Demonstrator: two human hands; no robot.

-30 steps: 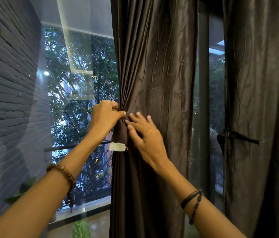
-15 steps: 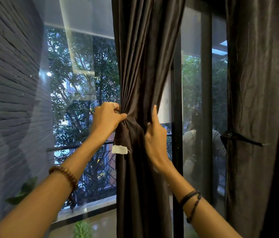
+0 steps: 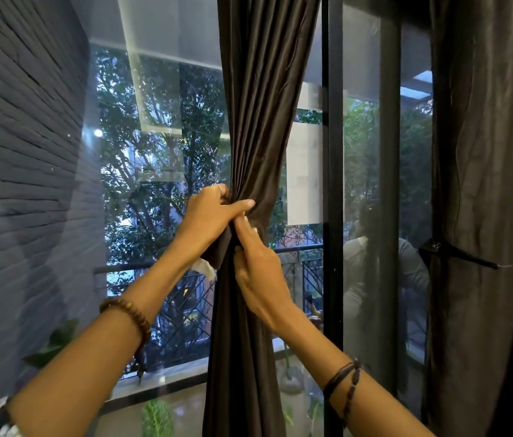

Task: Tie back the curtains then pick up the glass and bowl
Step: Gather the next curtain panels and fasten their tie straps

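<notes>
Dark curtain point(image 3: 261, 121) bunched between both raised hands point(image 3: 236, 234).

- Two dark curtains: one gathered curtain point(image 3: 258, 121), one side curtain point(image 3: 485, 184)
- Two hands: left hand point(image 3: 211, 219), right hand point(image 3: 258, 272)
- Two bracelets: beaded bracelet point(image 3: 132, 316), cord bracelet point(image 3: 343, 383)
</notes>
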